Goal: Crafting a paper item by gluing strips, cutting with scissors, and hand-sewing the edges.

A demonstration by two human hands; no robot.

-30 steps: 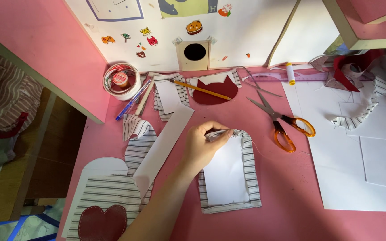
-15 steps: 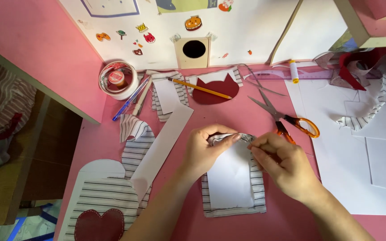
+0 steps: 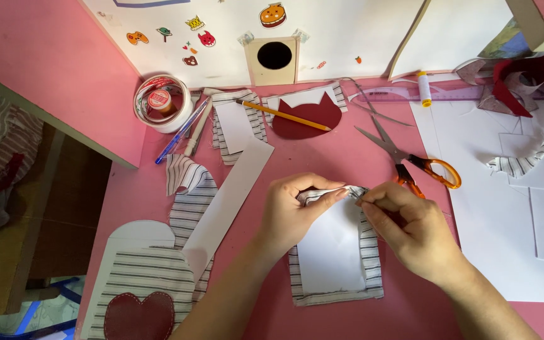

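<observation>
Since the frame half a second ago, the right hand point(image 3: 410, 230) has been closed further onto the striped cloth point(image 3: 369, 249). Its top fold is pinched shut by both the right hand and the left hand point(image 3: 297, 211), over the white card point(image 3: 330, 255), near the scissors point(image 3: 410, 160).

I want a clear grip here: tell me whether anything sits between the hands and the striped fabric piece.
Nothing visible does. The left hand and right hand both already pinch the top edge of the striped fabric piece, fingers meeting on its fold. The scissors lie just beyond the right hand, off the fabric.
</observation>
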